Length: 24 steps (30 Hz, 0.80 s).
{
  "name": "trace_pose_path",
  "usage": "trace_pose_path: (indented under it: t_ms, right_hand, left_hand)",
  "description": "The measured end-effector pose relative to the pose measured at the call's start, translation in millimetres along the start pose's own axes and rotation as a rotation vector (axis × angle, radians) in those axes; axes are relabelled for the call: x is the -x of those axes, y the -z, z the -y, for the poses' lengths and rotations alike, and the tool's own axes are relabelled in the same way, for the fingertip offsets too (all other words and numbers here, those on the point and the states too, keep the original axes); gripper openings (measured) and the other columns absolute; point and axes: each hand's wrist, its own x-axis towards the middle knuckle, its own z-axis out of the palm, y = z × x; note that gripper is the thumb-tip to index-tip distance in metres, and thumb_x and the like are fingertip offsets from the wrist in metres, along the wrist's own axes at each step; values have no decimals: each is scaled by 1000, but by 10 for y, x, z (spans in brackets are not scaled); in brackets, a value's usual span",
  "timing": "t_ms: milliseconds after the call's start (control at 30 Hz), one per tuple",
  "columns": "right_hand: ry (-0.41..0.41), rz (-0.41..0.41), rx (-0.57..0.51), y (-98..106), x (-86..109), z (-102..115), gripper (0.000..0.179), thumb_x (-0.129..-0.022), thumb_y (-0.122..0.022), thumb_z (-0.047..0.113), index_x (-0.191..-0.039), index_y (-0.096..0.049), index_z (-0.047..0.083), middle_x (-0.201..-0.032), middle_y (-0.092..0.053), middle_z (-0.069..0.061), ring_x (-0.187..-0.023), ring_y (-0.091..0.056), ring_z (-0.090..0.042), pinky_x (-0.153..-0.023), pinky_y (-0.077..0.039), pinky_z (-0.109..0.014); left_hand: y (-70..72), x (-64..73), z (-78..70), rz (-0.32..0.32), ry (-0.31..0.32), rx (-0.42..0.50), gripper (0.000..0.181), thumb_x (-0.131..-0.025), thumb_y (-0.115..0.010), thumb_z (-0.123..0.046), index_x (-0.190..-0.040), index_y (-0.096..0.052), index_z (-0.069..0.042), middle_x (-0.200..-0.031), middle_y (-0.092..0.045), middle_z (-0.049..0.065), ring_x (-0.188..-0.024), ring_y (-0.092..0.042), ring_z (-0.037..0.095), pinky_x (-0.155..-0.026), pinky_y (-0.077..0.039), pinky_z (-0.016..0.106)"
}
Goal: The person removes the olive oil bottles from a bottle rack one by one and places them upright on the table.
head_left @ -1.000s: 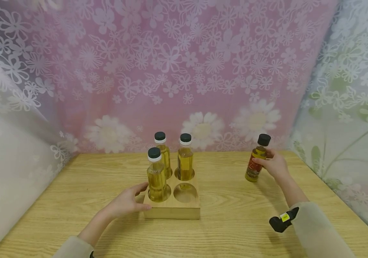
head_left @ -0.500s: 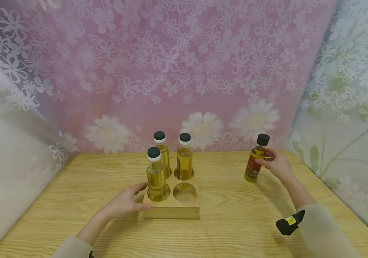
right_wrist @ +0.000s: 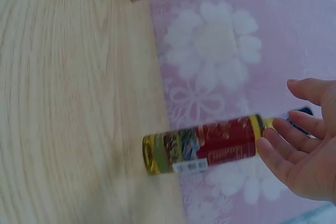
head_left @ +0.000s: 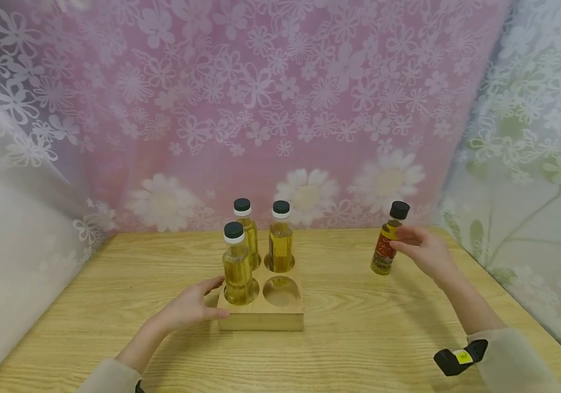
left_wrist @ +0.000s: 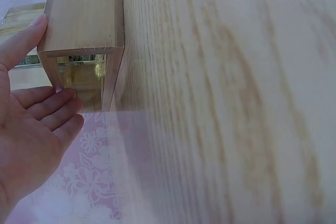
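Observation:
My left hand [head_left: 191,307] holds the left end of a wooden bottle rack [head_left: 261,322], thumb at its front corner and fingers against its open side [left_wrist: 81,77]. Three bottles of yellow oil with dark green caps stand in it: front left [head_left: 238,275], back left [head_left: 250,234] and back right [head_left: 280,245]. Its front-right hole [head_left: 281,291] has no bottle. To the right, an oil bottle [head_left: 383,251] with a red label and black cap stands upright on the table. Beside it my right hand [head_left: 430,255] has loosely bent fingers, around nothing, near the neck in the right wrist view.
The wood-grain table [head_left: 339,338] reaches back to a pink floral curtain [head_left: 310,109]. Pale curtains hang on the left [head_left: 15,229] and right [head_left: 531,229]. A black wrist device [head_left: 459,357] sits at the right sleeve.
My right hand has loosened from the red-labelled bottle and drawn slightly to the right, leaving it standing. The left hand and rack keep their places.

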Motion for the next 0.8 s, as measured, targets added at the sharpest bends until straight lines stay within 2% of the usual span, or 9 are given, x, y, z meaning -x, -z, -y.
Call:
trace_pose_path:
  t_ms: [100, 333, 800]
  right_hand:
    - [44, 29, 13, -62, -12, 151, 62, -93, -56, 36, -137, -39, -5, -129, -47, -27, -117, -45, -42, -90, -41, -54]
    - [121, 108, -79, -301, -89, 394, 62, -91, -59, 35, -137, -39, -2, -126, -50, -24, -114, -48, -38, -91, -43, -51]
    - [223, 165, -198, -839, -320, 782, 59, -86, -68, 25, -136, -44, 2, -123, -54, -19, -110, -54, -32, -90, -46, -46]
  left_hand:
    - [6, 4, -2, 0, 3, 1, 89, -76, -76, -36, -142, -32, 4, -143, -35, 22, -130, -32, 41, -102, -27, 58]
    - [4, 9, 0, 3, 3, 4, 88, -76, -76, -36, -142, -32, 4, -143, -35, 22, -129, -33, 41, -102, -28, 57]
    - [1, 10, -2, 6, -5, -6, 88, -77, -75, -36, -141, -32, 5, -143, -34, 23, -129, -33, 41, -102, -28, 57]
